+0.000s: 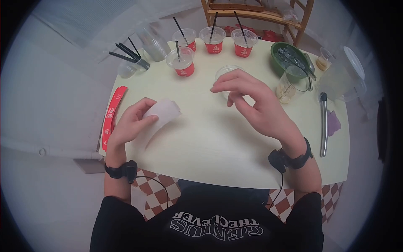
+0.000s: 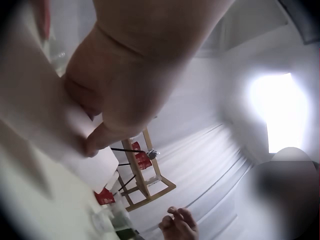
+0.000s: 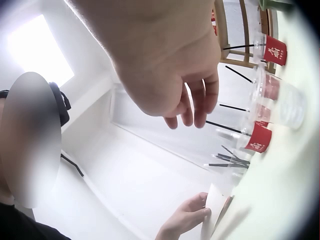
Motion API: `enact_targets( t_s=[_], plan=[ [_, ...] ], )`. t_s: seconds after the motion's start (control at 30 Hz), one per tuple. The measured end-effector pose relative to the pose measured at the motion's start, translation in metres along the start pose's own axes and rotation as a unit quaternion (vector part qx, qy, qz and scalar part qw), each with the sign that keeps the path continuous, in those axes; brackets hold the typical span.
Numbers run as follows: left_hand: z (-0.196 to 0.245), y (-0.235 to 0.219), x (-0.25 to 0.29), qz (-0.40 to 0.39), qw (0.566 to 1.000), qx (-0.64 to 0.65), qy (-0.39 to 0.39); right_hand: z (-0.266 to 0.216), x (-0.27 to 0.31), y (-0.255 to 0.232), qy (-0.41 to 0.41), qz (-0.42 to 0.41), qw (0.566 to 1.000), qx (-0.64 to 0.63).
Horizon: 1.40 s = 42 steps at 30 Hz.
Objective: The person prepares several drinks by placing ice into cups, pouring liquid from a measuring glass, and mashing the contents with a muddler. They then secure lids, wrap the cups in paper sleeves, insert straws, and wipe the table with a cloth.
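Note:
My left hand (image 1: 131, 122) pinches a curved white paper cup sleeve (image 1: 166, 114) between thumb and fingers, over the left-middle of the table. In the left wrist view the sleeve (image 2: 45, 115) spreads past the thumb as a broad pale band. My right hand (image 1: 257, 101) hovers with loosely bent fingers and nothing in them. It partly covers a clear plastic cup (image 1: 226, 69) behind it. At the table's left edge lie red cup sleeves (image 1: 111, 115), printed in white.
Several lidded cups (image 1: 183, 67) with red sleeves and black straws stand at the back. Black straws (image 1: 130, 54) and stacked clear cups (image 1: 154, 44) are back left. A green bowl (image 1: 279, 65), a measuring cup (image 1: 287, 90) and a metal-handled tool (image 1: 323, 126) lie to the right.

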State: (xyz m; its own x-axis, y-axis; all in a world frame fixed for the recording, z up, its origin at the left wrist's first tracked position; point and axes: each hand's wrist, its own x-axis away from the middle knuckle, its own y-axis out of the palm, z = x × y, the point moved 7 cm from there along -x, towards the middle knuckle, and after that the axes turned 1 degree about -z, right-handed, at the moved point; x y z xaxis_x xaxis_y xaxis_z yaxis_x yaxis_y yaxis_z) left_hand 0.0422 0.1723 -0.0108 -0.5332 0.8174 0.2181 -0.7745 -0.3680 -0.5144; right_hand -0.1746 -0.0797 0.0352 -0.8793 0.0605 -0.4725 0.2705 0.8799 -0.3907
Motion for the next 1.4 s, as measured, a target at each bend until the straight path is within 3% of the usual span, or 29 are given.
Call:
enact_targets(
  t_s=[0.07,0.1,0.17,0.2,0.27,0.3,0.33,0.4,0.47,0.5,0.53,0.6,0.7,0.73,0.87,0.9,0.93,1.0,1.03,1.07,1.13,1.2,1.23,1.27,1.33,1.4],
  plan=[
    [0.048,0.024,-0.003,-0.062,0.987,0.109,0.099,-0.018,-0.008,0.002,0.005,-0.013,1.0,0.001],
    [0.058,0.031,-0.008,-0.059,0.987,0.11,0.104,-0.024,-0.011,0.005,0.008,-0.042,0.998,-0.054],
    [0.089,0.061,-0.015,-0.191,0.952,0.171,0.166,-0.036,-0.014,0.005,0.005,-0.092,0.986,-0.137],
    [0.105,0.074,-0.019,-0.189,0.952,0.171,0.172,-0.034,-0.013,0.001,0.002,-0.094,0.987,-0.132],
    [0.137,0.097,-0.024,-0.216,0.923,0.249,0.201,-0.032,-0.009,-0.005,-0.079,-0.124,0.979,-0.138],
    [0.141,0.098,-0.03,-0.218,0.921,0.247,0.209,-0.04,-0.011,-0.013,-0.17,-0.089,0.961,-0.199],
    [0.144,0.105,-0.035,-0.267,0.907,0.257,0.2,-0.041,-0.008,-0.021,-0.171,-0.088,0.963,-0.191],
    [0.145,0.114,-0.048,-0.321,0.888,0.263,0.197,-0.039,0.003,-0.038,-0.113,-0.083,0.924,-0.356],
    [0.153,0.112,-0.06,-0.368,0.793,0.396,0.281,-0.044,0.011,-0.06,-0.111,-0.025,0.888,-0.446],
    [0.157,0.114,-0.064,-0.385,0.716,0.51,0.28,-0.048,0.01,-0.071,-0.168,-0.016,0.865,-0.472],
    [0.157,0.111,-0.069,-0.378,0.665,0.571,0.299,-0.051,0.011,-0.082,-0.226,-0.008,0.839,-0.495],
    [0.157,0.104,-0.083,-0.361,0.607,0.617,0.347,-0.041,0.014,-0.1,-0.229,0.083,0.843,-0.479],
    [0.173,0.093,-0.086,-0.33,0.581,0.635,0.386,-0.018,0.014,-0.108,-0.17,0.141,0.859,-0.461],
    [0.175,0.091,-0.083,-0.268,0.65,0.57,0.425,-0.015,0.011,-0.105,-0.15,0.147,0.862,-0.461],
    [0.175,0.087,-0.085,-0.178,0.715,0.495,0.459,0.002,0.008,-0.099,-0.067,0.167,0.862,-0.474],
    [0.173,0.084,-0.085,-0.161,0.755,0.429,0.469,0.008,0.006,-0.097,-0.041,0.144,0.87,-0.469],
    [0.172,0.084,-0.084,-0.167,0.756,0.414,0.479,0.012,0.005,-0.094,-0.015,0.119,0.878,-0.463],
    [0.158,0.084,-0.087,-0.073,0.885,0.31,0.34,0.015,0.004,-0.091,0.014,0.107,0.888,-0.447],
    [0.168,0.082,-0.08,-0.027,0.902,0.221,0.37,0.013,0.005,-0.089,0.023,0.086,0.92,-0.382],
    [0.169,0.08,-0.081,-0.029,0.901,0.229,0.367,0.009,0.006,-0.087,0.031,0.064,0.947,-0.314],
    [0.16,0.089,-0.089,-0.074,0.937,0.165,0.298,-0.004,0.007,-0.078,0.053,0.084,0.936,-0.339],
    [0.163,0.091,-0.088,-0.035,0.94,0.137,0.311,-0.004,0.009,-0.071,0.155,0.078,0.96,-0.218],
    [0.165,0.089,-0.086,-0.003,0.936,0.088,0.34,-0.01,0.007,-0.061,0.175,0.137,0.953,-0.208],
    [0.168,0.088,-0.084,0.03,0.928,0.037,0.369,-0.011,0.006,-0.053,0.18,0.138,0.952,-0.206],
    [0.169,0.088,-0.085,0.021,0.919,0.036,0.392,-0.014,0.006,-0.048,0.176,0.15,0.972,-0.034],
    [0.173,0.089,-0.083,0.013,0.909,0.032,0.416,-0.014,0.004,-0.042,0.171,0.165,0.971,-0.012]
  ],
)
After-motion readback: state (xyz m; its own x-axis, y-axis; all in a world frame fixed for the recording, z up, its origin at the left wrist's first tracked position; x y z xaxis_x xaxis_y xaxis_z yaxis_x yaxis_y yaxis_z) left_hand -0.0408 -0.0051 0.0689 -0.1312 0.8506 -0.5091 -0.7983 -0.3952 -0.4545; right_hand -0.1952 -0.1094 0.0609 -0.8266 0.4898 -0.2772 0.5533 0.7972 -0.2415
